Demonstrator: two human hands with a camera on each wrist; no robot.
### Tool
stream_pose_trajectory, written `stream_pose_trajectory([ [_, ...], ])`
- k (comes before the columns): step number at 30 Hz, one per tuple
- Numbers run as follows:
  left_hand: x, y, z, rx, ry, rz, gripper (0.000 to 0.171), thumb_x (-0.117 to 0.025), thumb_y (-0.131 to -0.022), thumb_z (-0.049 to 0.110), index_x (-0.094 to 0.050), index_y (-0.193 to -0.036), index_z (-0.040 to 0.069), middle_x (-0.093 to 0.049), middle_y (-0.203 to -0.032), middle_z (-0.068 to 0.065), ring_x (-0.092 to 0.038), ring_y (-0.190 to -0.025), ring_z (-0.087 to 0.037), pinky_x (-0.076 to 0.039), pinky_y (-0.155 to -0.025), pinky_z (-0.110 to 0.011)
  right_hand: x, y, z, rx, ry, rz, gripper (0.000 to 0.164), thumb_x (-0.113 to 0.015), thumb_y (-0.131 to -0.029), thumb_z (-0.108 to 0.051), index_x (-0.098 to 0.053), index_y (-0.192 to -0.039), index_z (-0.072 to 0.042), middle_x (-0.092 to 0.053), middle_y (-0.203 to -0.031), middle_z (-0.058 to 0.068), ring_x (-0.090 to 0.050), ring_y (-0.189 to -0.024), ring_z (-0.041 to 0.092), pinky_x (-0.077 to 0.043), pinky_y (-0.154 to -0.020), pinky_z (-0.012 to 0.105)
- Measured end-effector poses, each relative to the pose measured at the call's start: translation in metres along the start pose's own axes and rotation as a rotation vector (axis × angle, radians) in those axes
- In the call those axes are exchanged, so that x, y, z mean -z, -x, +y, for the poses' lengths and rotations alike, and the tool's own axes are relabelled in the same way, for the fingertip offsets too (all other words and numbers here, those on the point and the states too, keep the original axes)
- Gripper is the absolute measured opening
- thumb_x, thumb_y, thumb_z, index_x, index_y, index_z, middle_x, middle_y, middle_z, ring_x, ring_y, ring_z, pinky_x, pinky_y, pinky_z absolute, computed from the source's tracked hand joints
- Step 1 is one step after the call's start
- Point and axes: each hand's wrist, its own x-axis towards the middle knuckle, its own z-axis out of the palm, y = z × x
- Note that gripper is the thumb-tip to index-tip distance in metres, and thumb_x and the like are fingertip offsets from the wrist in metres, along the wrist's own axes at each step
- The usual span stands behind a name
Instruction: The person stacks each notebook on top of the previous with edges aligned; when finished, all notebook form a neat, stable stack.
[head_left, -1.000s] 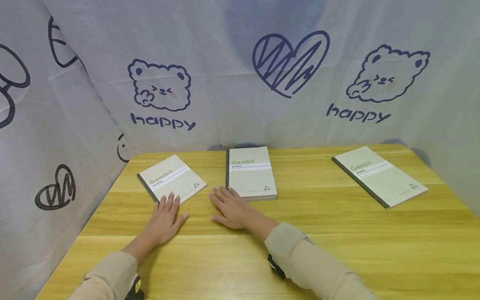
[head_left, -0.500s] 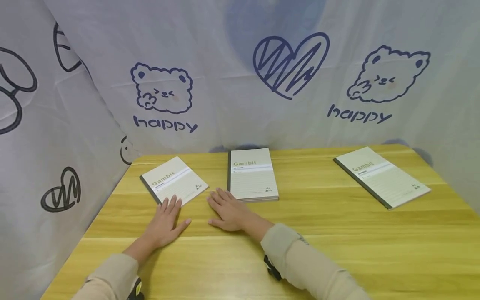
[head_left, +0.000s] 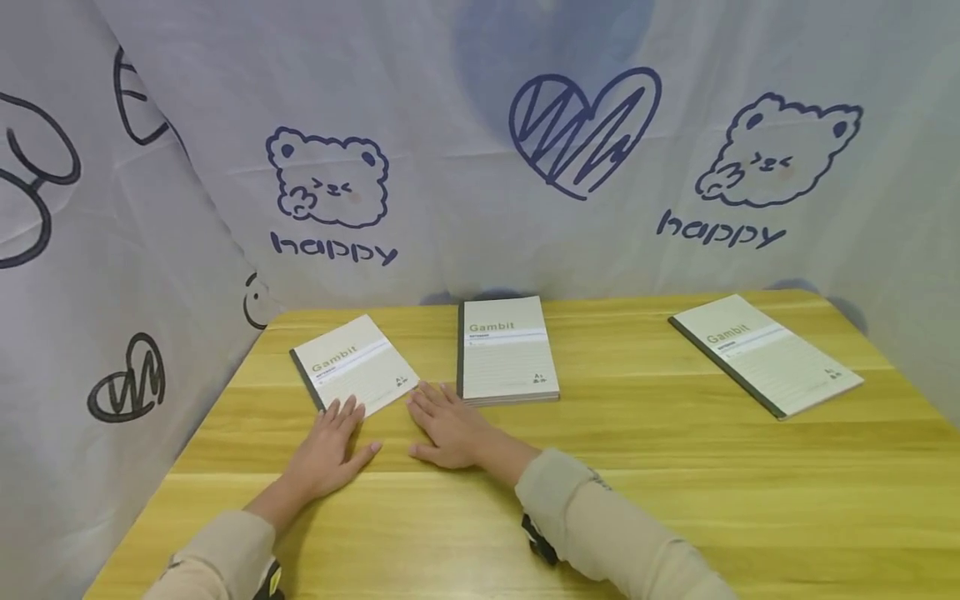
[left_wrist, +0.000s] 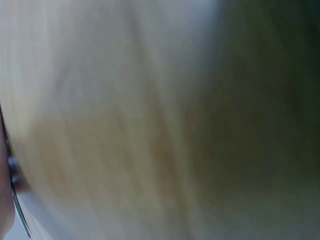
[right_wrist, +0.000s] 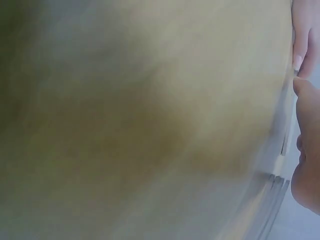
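A white notebook [head_left: 356, 358] with a dark spine, marked "Gambit", lies tilted on the left of the table. My left hand [head_left: 330, 447] is flat with straight fingers, their tips at the notebook's near edge. My right hand [head_left: 450, 429], also with extended fingers, has its fingertips at the same notebook's right corner. Just beyond the right hand sits a stack of similar notebooks [head_left: 510, 350]. In the right wrist view the right hand [right_wrist: 307, 150] shows at the right edge, near the other hand's fingers [right_wrist: 301, 40]. The left wrist view is mostly blurred tabletop.
Another matching notebook [head_left: 765, 356] lies slanted on the right of the wooden table [head_left: 675, 508]. Behind and to the left hangs a pale printed cloth [head_left: 450, 208], meeting the table's back edge.
My right hand has shifted left, away from the stack, to the left notebook's corner. That notebook has turned a little and moved slightly right. The left hand stays at its near edge.
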Motion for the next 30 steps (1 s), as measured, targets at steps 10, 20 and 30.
stream_pose_trajectory([
  [10,0.005,0.015,0.003,-0.042,0.09,0.026,0.059,-0.059,-0.087,0.037,-0.052,-0.127,-0.005,-0.044,-0.138,-0.024,-0.035,-0.128,-0.049,-0.028,-0.104,-0.061,-0.002,0.0,-0.01,0.012,-0.038,-0.023,0.066,-0.036,-0.097,-0.047,-0.021,-0.148,-0.008,-0.017,-0.155,0.007,-0.012,-0.144,0.024,-0.012,-0.118,0.039],
  [20,0.005,0.028,0.007,-0.062,0.118,0.134,0.044,-0.063,-0.085,0.03,-0.063,-0.114,-0.003,-0.057,-0.126,-0.019,-0.048,-0.12,-0.044,-0.038,-0.098,-0.057,-0.005,0.008,-0.019,-0.007,-0.065,-0.111,0.067,-0.034,-0.095,-0.053,-0.025,-0.147,-0.011,-0.021,-0.154,0.003,-0.016,-0.144,0.019,-0.016,-0.117,0.038],
  [30,0.005,0.036,0.023,-0.042,0.082,0.214,0.035,-0.064,-0.084,0.031,-0.07,-0.105,0.005,-0.064,-0.116,-0.012,-0.059,-0.109,-0.039,-0.049,-0.084,-0.053,-0.002,0.027,-0.023,0.018,-0.022,-0.08,0.07,-0.038,-0.093,-0.055,-0.026,-0.147,-0.011,-0.021,-0.154,0.005,-0.019,-0.143,0.02,-0.021,-0.115,0.039],
])
